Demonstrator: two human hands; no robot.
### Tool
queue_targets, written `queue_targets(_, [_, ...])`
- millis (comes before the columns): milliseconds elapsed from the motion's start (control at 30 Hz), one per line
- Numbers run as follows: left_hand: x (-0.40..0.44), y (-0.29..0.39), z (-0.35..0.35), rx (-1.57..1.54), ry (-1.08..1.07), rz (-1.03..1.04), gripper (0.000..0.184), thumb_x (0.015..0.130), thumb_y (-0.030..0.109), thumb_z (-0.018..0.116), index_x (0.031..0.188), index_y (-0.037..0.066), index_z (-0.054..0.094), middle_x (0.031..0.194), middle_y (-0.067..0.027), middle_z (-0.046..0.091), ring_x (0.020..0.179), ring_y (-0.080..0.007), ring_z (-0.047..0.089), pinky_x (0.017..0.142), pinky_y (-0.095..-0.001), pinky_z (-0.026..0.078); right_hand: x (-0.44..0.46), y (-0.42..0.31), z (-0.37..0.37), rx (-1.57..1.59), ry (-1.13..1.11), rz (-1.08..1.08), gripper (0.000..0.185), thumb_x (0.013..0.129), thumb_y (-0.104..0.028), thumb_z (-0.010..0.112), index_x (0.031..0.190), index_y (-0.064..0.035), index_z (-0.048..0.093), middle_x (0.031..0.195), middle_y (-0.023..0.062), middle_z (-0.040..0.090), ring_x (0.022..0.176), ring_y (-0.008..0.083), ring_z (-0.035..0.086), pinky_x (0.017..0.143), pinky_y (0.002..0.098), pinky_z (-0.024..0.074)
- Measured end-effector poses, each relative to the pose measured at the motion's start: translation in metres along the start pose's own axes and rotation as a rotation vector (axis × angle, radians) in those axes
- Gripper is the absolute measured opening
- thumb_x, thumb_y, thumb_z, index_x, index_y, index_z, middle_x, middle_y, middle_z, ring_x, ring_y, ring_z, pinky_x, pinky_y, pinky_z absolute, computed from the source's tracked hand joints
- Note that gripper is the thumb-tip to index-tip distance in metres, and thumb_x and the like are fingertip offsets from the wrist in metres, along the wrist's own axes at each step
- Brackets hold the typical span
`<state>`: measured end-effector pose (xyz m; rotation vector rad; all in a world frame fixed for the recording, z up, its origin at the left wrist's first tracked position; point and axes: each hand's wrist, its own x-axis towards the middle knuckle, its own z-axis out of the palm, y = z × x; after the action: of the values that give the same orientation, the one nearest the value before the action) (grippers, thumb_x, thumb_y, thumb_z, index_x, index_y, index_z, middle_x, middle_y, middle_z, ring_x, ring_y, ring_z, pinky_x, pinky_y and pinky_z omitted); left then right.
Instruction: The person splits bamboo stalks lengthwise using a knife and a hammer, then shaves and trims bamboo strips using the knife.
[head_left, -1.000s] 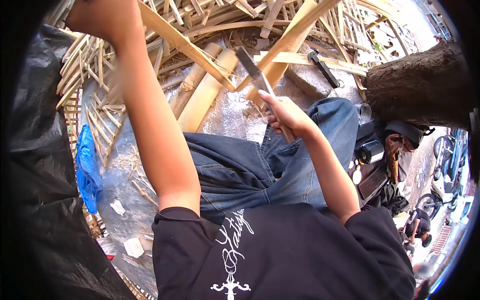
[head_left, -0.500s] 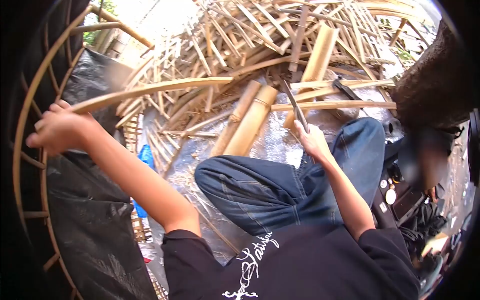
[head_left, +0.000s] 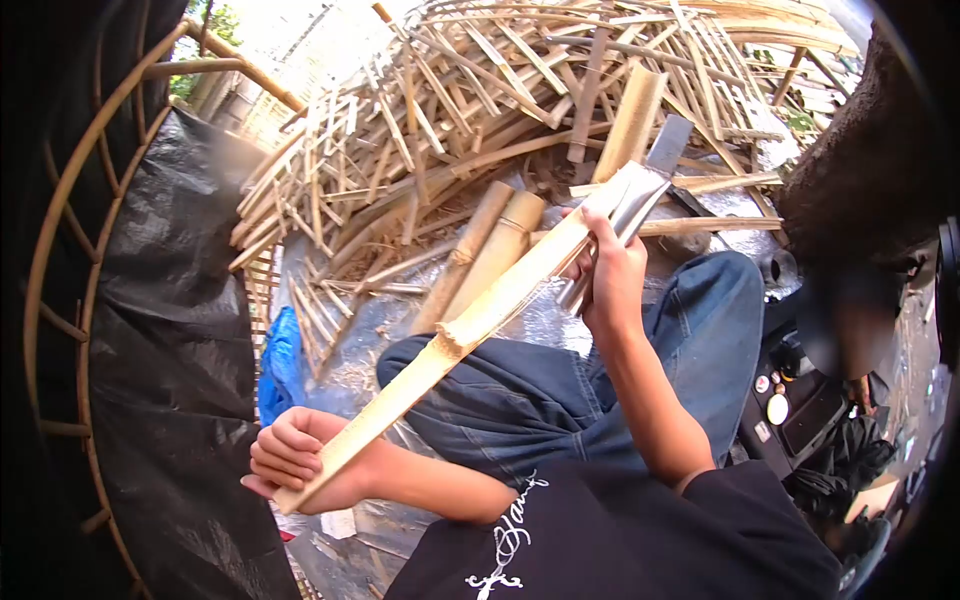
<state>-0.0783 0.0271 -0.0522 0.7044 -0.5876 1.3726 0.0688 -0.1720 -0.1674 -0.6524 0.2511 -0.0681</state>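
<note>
A split bamboo strip (head_left: 445,345) slants across my lap, its pale inner face up and a node near its middle. My left hand (head_left: 315,460) is curled around the strip's lower end. At the upper end my right hand (head_left: 618,265) grips a metal knife (head_left: 668,148), its broad blade pointing up and away. The fingers of that hand also touch the strip, which lies right alongside the knife. Part of the knife is hidden by the hand and strip.
Two bamboo pieces (head_left: 490,245) lie beyond my knees. Behind them rises a large heap of bamboo strips (head_left: 450,110). A tree trunk (head_left: 850,160) stands at right, above a dark bag (head_left: 800,415). Black sheeting (head_left: 180,370) and a curved bamboo frame (head_left: 65,200) line the left.
My left hand has come from the far left down toward my lap, bringing the bamboo strip. My right hand has raised and turned the knife, and now meets the strip's upper end.
</note>
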Motion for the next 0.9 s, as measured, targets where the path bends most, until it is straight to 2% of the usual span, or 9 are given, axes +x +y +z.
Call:
queue_targets(133, [-0.049, 0.005, 0.003, 0.002, 0.097, -0.368, 0.050, 0.102, 0.047, 0.042, 0.066, 0.013, 0.034, 0.061, 0.0016, 0.036, 0.059, -0.0112, 0.038, 0.062, -0.0262, 0.033, 0.018, -0.008, -0.024, 0.035, 0.030, 0.051, 0.015, 0.093, -0.006, 0.056, 0.098, 0.0077, 0.056, 0.083, 0.0106, 0.065, 0.052, 0.0067, 0.046, 0.048, 0.0232, 0.0428])
queue_targets(233, [-0.064, 0.032, -0.020, 0.121, -0.007, -0.514, 0.049, 0.102, 0.053, 0.035, 0.073, 0.013, 0.037, 0.072, -0.0008, 0.041, 0.071, -0.0131, 0.042, 0.073, -0.0316, 0.036, 0.023, -0.004, -0.034, -0.048, 0.074, 0.018, 0.016, 0.092, -0.007, 0.056, 0.097, 0.0079, 0.060, 0.068, 0.0029, 0.055, 0.051, 0.0064, 0.045, 0.047, 0.0232, 0.0411])
queue_targets(367, [-0.063, 0.008, 0.032, 0.601, 0.534, -0.113, 0.041, 0.101, 0.049, 0.037, 0.084, 0.011, 0.039, 0.080, -0.0027, 0.038, 0.081, -0.0161, 0.042, 0.081, -0.0369, 0.036, 0.024, 0.023, -0.026, 0.004, 0.078, 0.237, 0.018, 0.091, -0.008, 0.057, 0.094, 0.0094, 0.061, 0.064, 0.0002, 0.051, 0.051, 0.0067, 0.045, 0.047, 0.0226, 0.0409])
queue_targets(467, [-0.048, 0.042, -0.042, 0.749, -0.185, -0.206, 0.025, 0.096, 0.036, 0.045, 0.094, 0.011, 0.042, 0.094, -0.0070, 0.041, 0.089, -0.0204, 0.041, 0.094, -0.0439, 0.035, 0.024, 0.052, -0.023, -0.052, 0.035, 0.374, 0.020, 0.091, -0.009, 0.058, 0.096, 0.0098, 0.062, 0.064, -0.0006, 0.050, 0.051, 0.0067, 0.045, 0.046, 0.0222, 0.0406])
queue_targets(533, [-0.023, 0.041, -0.060, 0.480, -0.457, -0.182, 0.027, 0.105, 0.036, 0.036, 0.101, 0.013, 0.051, 0.104, -0.0079, 0.046, 0.103, -0.0234, 0.046, 0.109, -0.0467, 0.030, 0.024, 0.069, -0.032, -0.156, -0.088, 0.447, 0.020, 0.092, -0.010, 0.059, 0.097, 0.0081, 0.065, 0.062, -0.0013, 0.049, 0.051, 0.0067, 0.045, 0.046, 0.0217, 0.0402])
queue_targets(633, [-0.031, 0.006, 0.003, 0.595, -0.175, 0.038, 0.037, 0.105, 0.045, 0.034, 0.089, 0.014, 0.049, 0.098, -0.0041, 0.052, 0.092, -0.0228, 0.048, 0.097, -0.0455, 0.036, 0.010, 0.082, -0.028, -0.233, -0.060, 0.506, 0.020, 0.093, -0.011, 0.058, 0.092, 0.0071, 0.067, 0.060, -0.0015, 0.048, 0.051, 0.0067, 0.045, 0.046, 0.0219, 0.0410])
queue_targets(767, [-0.025, 0.012, -0.030, 0.145, -0.680, -0.710, 0.058, 0.100, 0.063, 0.027, 0.081, 0.015, 0.055, 0.067, -0.0018, 0.056, 0.079, -0.0231, 0.051, 0.084, -0.0467, 0.032, 0.022, 0.103, -0.044, -0.053, -0.049, 0.680, 0.023, 0.094, -0.013, 0.056, 0.098, 0.0076, 0.066, 0.063, 0.0001, 0.051, 0.050, 0.0079, 0.046, 0.046, 0.0221, 0.0420])
queue_targets(867, [-0.028, 0.010, -0.055, -0.102, -0.428, -0.771, 0.077, 0.094, 0.075, 0.016, 0.081, 0.013, 0.061, 0.067, -0.0065, 0.061, 0.079, -0.0296, 0.056, 0.081, -0.0512, 0.037, 0.025, 0.101, -0.046, -0.037, -0.036, 0.741, 0.026, 0.094, -0.014, 0.054, 0.106, 0.0077, 0.064, 0.062, -0.0013, 0.049, 0.049, 0.0060, 0.044, 0.043, 0.0191, 0.0407])
queue_targets(900, [-0.033, 0.014, -0.054, -0.031, -0.396, -0.685, 0.073, 0.090, 0.078, 0.030, 0.090, 0.012, 0.061, 0.075, -0.0069, 0.062, 0.081, -0.0314, 0.056, 0.080, -0.0535, 0.039, 0.026, 0.103, -0.045, -0.028, -0.011, 0.755, 0.029, 0.095, -0.014, 0.053, 0.111, 0.0084, 0.062, 0.062, -0.0023, 0.048, 0.048, 0.0039, 0.042, 0.042, 0.0166, 0.0393])
